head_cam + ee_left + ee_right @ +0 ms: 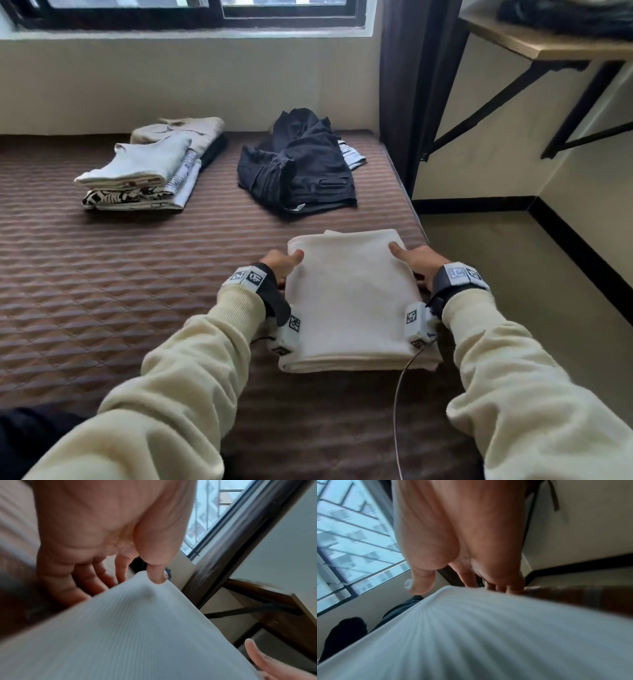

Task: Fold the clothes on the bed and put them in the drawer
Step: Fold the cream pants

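The folded cream garment lies on the bed directly at 12 o'clock from the person, between the two hands, its long axis running from 6 to 12 o'clock, away from the body; the left hand holds its 9 o'clock edge and the right hand its 3 o'clock edge, each with the thumb laid on top and the fingers tucked down the side, so neither hand is nearer and the bundle is gripped evenly from both flanks; I judge the coming move to be a level lift, which depends on both hands rising together along that long axis so the folds do not slide open; the head view shows the symmetry of the grip and the whole outline, but hides the fingers; the left wrist view shows the fingers reaching under the ribbed cloth with the thumb pressing a dent into it, and the right wrist view shows the same pinch from the other side; farther off, at 11 o'clock, sits a stack of folded clothes; at 12 o'clock a dark, unfolded heap waits near the wall; no drawer is in view.
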### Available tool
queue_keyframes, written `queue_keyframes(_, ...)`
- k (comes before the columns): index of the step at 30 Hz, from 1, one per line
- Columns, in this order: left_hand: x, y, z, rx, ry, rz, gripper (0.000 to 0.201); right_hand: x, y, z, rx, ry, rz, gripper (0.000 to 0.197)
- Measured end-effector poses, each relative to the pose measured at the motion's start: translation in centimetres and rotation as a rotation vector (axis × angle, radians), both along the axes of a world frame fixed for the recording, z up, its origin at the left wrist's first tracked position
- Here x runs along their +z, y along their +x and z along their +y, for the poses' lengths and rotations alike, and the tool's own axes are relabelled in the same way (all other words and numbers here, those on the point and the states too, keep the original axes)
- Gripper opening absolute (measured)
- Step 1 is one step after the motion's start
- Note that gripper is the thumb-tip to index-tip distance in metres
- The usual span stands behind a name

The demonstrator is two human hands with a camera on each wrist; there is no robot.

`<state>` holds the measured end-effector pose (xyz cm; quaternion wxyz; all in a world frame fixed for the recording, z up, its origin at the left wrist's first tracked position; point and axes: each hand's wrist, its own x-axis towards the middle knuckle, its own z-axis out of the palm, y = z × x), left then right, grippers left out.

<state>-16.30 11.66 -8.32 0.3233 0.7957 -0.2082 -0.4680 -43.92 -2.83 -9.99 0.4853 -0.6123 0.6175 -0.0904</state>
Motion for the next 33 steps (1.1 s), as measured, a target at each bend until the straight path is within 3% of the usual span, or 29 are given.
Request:
queue_keyframes(2,-0.4,0.2,-0.7,0.0,0.011,0.004,0.098,-0.4,0.4,-0.7,-0.106,0.084,-0.069,0.143)
queue_keyframes(6,0.3,0.9,-2.6,0.032,0.025,0.14,0.067,-1.0,1.4,-2.4,-0.205,0.206,-0.047,0.135)
queue_keyframes(9,-0.1,1.2,-4.0,0.087,0.015,0.175,0.051,-1.4,2.1,-2.9,-0.269,0.187,-0.049,0.094)
queue_keyframes(12,-0.1,1.1,-4.2,0.111,0.011,0.14,0.063,-0.9,2.3,-2.6,-0.344,0.17,-0.039,0.037)
queue_keyframes(13,-0.4,1.3,-4.1,0.113,0.008,0.13,0.07,-0.7,2.3,-2.5,-0.357,0.168,-0.057,0.03)
queue_keyframes(14,-1.3,1.9,-4.2,0.134,-0.007,0.111,0.076,-0.6,2.0,-2.2,-0.372,0.181,-0.086,0.034)
queue_keyframes(17,-2.8,2.8,-2.9,0.202,-0.042,0.128,0.081,-2.7,0.0,-3.1,-0.423,0.169,-0.194,0.072)
queue_keyframes(20,-0.2,0.8,0.8,0.287,-0.104,0.245,0.057,-1.3,-0.6,-0.2,-0.469,0.151,-0.279,0.084)
queue_keyframes(22,1.4,-1.3,3.4,0.255,-0.112,0.225,0.046,1.1,-0.3,3.3,-0.494,0.179,-0.294,0.109)
queue_keyframes(23,1.4,-2.3,4.6,0.206,-0.115,0.19,0.043,1.8,-0.6,4.8,-0.494,0.201,-0.315,0.111)
queue_keyframes(25,0.9,-4.3,6.7,0.079,-0.142,0.092,0.045,3.0,-1.2,7.9,-0.455,0.228,-0.334,0.091)
queue_keyframes(27,-0.3,-5.6,8.0,0.003,-0.137,0.004,0.065,3.7,-2.3,11.0,-0.413,0.213,-0.3,0.076)
queue_keyframes(29,-1.4,-6.0,8.7,-0.008,-0.121,-0.048,0.067,3.9,-3.5,13.4,-0.371,0.221,-0.24,0.075)
queue_keyframes(31,-1.8,-6.4,9.3,-0.011,-0.134,-0.031,0.056,4.3,-4.8,15.9,-0.354,0.259,-0.204,0.081)
queue_keyframes(33,-2.2,-6.9,10.0,0.052,-0.214,0.03,0.065,4.9,-5.9,18.0,-0.366,0.267,-0.298,0.064)
